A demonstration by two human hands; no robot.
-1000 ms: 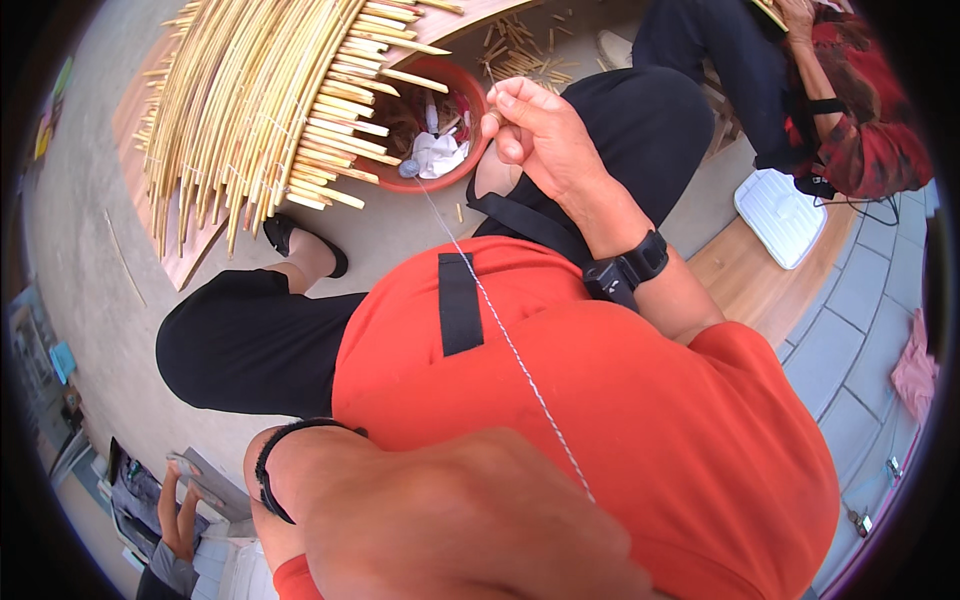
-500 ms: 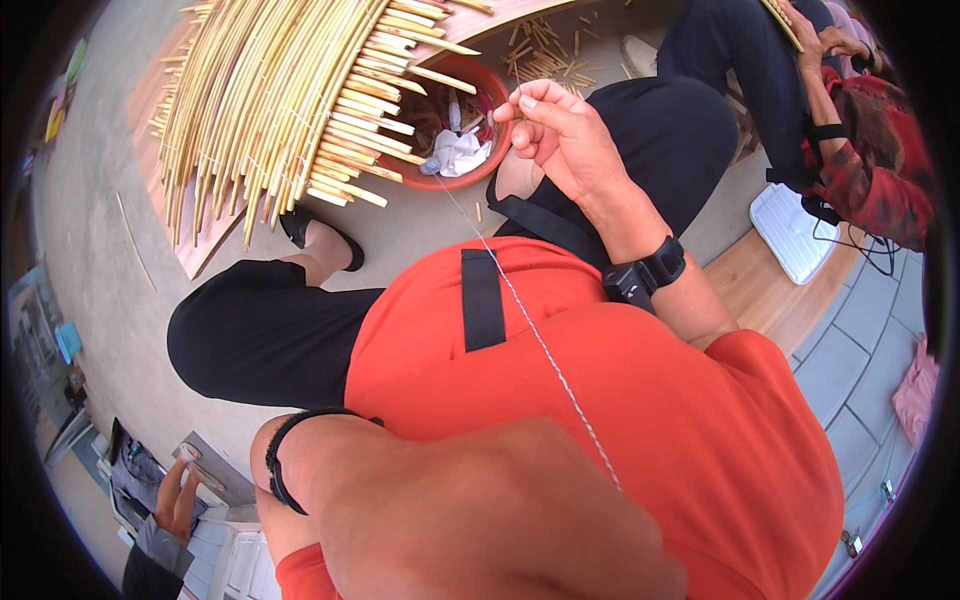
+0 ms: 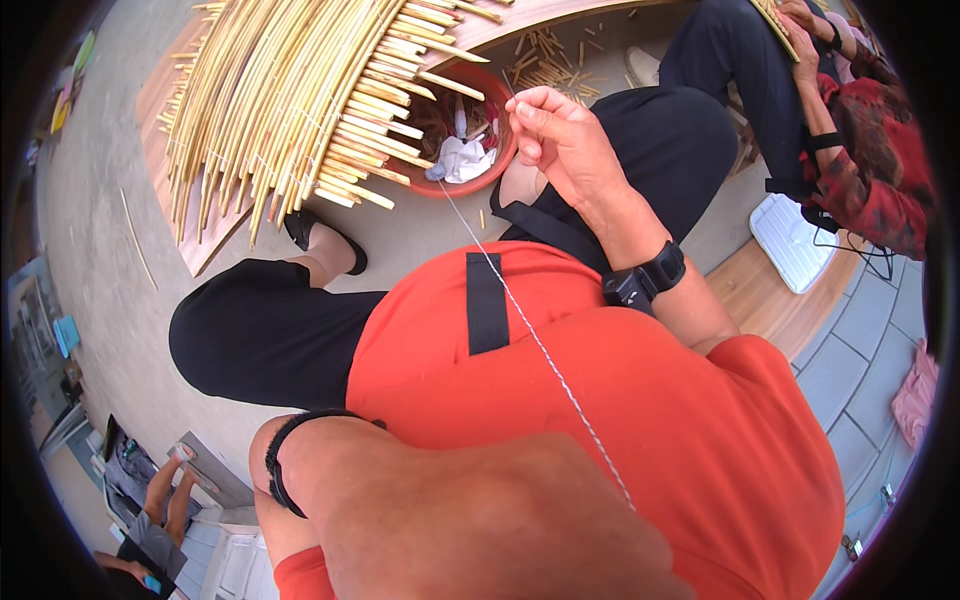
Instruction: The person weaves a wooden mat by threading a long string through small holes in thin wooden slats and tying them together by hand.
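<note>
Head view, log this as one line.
left hand: foreground, fingers hidden; right hand: raised beside red-brown bowl; twisted string: crossing before red shirt; sticks: on wooden board

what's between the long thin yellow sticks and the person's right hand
In the head view, a round reddish-brown basin with crumpled white cloth inside shows between the yellow sticks and the right hand.

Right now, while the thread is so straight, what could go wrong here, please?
The thread crosses the red shirt and disappears behind the left hand; a harder pull might snap it. The grey lump on it appears close to the ends of the sticks, so it could catch there. Those ends seem to overhang the basin, where the right hand might knock them.
</note>
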